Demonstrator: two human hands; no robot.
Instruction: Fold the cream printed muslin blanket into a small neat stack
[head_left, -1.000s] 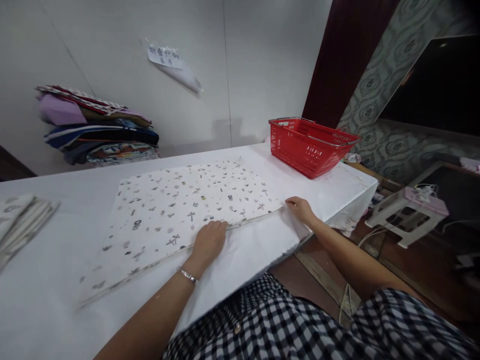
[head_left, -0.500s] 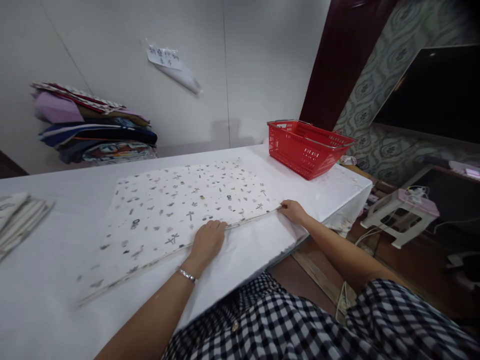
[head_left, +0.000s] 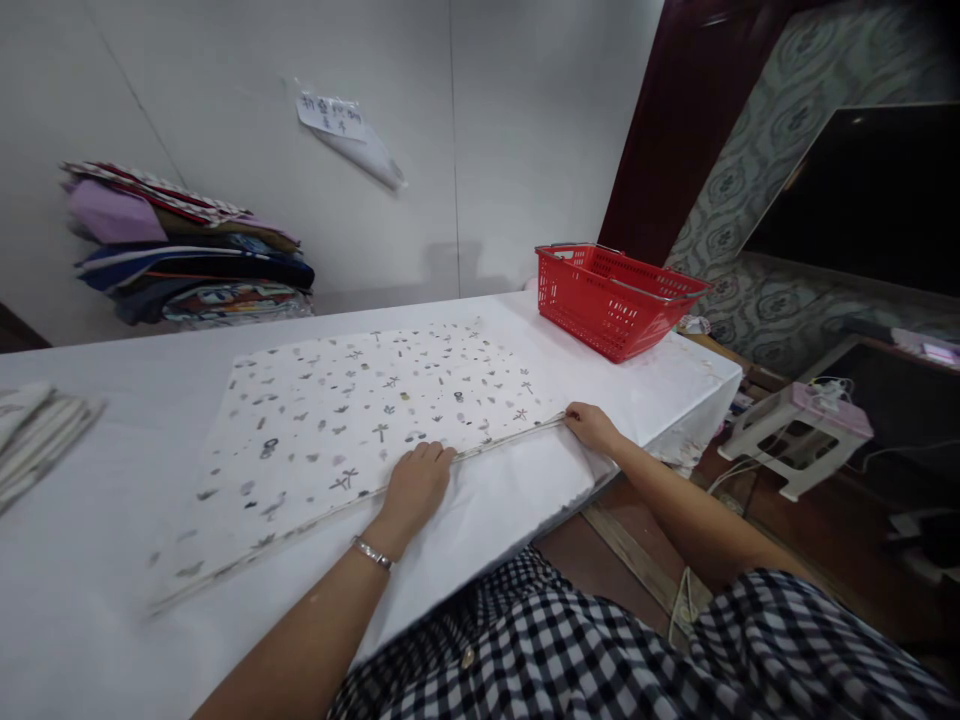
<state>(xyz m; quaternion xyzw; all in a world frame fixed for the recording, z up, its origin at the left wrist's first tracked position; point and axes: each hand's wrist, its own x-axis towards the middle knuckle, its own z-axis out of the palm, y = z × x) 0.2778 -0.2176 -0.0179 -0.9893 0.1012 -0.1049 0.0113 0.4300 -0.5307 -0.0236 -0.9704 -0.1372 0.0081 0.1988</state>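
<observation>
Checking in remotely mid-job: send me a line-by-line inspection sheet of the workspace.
Surface: table under a white covering.
Job's things: palm-print cloth lying flat, layered along its near edge.
Clutter: red basket at the far right; folded cloths at the left; fabric pile by the wall.
Hands: left hand on the near edge; right hand pinching the near right corner.
Cables: white cables on a pink-topped stool.
Surroundings: paper sign, dark screen.

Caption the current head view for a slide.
Left hand on the near edge of a palm-print white cloth, right hand pinching its corner, red shopping basket beyond.
</observation>
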